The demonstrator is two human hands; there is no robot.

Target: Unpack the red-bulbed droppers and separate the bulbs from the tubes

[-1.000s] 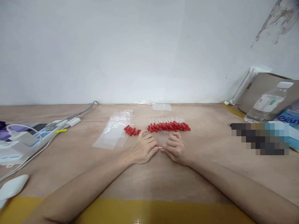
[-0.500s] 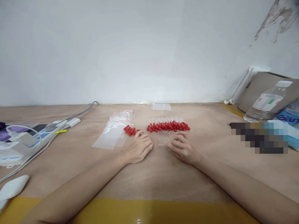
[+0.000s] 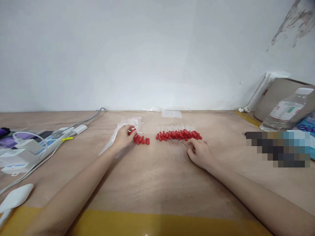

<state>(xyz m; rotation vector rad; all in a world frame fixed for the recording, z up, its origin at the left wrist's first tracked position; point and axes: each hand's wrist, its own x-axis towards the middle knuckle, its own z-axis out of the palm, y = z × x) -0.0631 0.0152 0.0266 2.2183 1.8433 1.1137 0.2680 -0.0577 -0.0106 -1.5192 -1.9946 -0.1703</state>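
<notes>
My left hand [image 3: 125,136] is closed at the left end of a small group of loose red rubber bulbs [image 3: 141,140], its thumb and fingers pinching one of them. Under and behind that hand lie clear zip bags [image 3: 107,147]. My right hand [image 3: 200,152] is closed, with a thin clear dropper tube at its fingertips. Beside it, several clear tubes [image 3: 177,152] lie side by side on the table. Just beyond them is a row of droppers [image 3: 182,133], red bulbs toward me and clear stems pointing at the wall.
Another clear bag [image 3: 171,114] lies by the wall. At the left are a power strip [image 3: 49,142] with cables and a white spoon [image 3: 17,196]. A water bottle [image 3: 286,109] stands at the right before a grey container [image 3: 270,93]. Yellow tape [image 3: 123,223] runs along the front edge.
My left hand has moved left and away from me, onto the red bulbs, and pinches one. My right hand has shifted slightly right, uncovering more of the clear tubes.
</notes>
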